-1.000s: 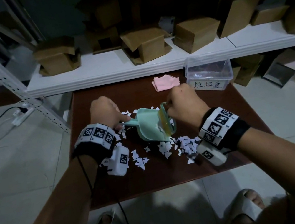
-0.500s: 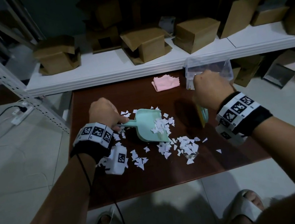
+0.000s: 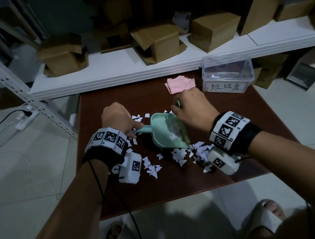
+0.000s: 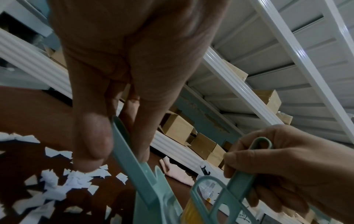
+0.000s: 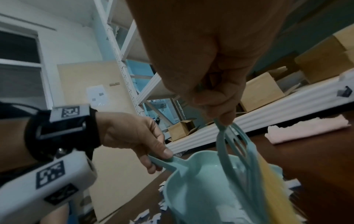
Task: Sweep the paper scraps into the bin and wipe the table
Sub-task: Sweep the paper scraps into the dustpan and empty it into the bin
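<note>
White paper scraps (image 3: 181,155) lie scattered over the dark brown table (image 3: 184,185). My left hand (image 3: 118,118) pinches the handle of a mint-green dustpan (image 3: 161,131) (image 5: 199,194) (image 4: 153,197), which rests tilted on the table with some scraps inside. My right hand (image 3: 192,109) grips the handle of a small mint brush (image 5: 239,159) (image 4: 229,186) whose yellow bristles stand at the dustpan's mouth. A clear plastic bin (image 3: 227,74) with a handwritten label sits at the table's far right. A folded pink cloth (image 3: 180,84) lies next to it.
A white shelf (image 3: 123,70) carrying several cardboard boxes runs along the table's far edge. A perforated metal upright (image 3: 10,81) stands to the left, with a power strip (image 3: 25,120) on the floor. My slippered feet show under the near edge.
My right hand swung out to the right toward the bin with the brush, then came back; the bristles are at the dustpan's mouth again. The left hand and dustpan barely moved.
</note>
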A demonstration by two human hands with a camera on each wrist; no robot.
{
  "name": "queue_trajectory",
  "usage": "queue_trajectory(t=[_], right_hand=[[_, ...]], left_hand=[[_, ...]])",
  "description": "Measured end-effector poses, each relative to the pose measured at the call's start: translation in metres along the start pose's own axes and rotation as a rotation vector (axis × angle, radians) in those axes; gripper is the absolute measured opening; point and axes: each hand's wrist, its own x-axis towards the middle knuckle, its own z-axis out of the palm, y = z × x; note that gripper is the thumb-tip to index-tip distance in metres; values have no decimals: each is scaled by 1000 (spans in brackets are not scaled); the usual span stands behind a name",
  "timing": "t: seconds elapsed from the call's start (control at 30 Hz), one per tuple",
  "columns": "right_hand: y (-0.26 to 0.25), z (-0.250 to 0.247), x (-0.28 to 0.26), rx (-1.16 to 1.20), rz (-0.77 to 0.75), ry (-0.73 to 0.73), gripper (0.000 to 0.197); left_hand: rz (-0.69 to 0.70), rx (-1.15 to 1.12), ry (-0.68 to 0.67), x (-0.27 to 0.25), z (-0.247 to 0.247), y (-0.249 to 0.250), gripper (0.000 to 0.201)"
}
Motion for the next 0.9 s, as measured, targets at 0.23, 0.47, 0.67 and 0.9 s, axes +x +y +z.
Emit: queue_trajectory(t=[0.23,0.47,0.67,0.9], right_hand=[[5,-11,-1,131,-9,42,22],[28,-43,12,197,90,202,19],[57,-63,18,248,243,353,21],[62,-61,18,226,237,388,25]], left_hand=[[-54,-87,-27,11,0,-9,19],[-164,-234,-119,17,-5,-9,9],[-169,-300,-120,21,-5,-7,4],[-149,-392,-159,11,-4,14,5]])
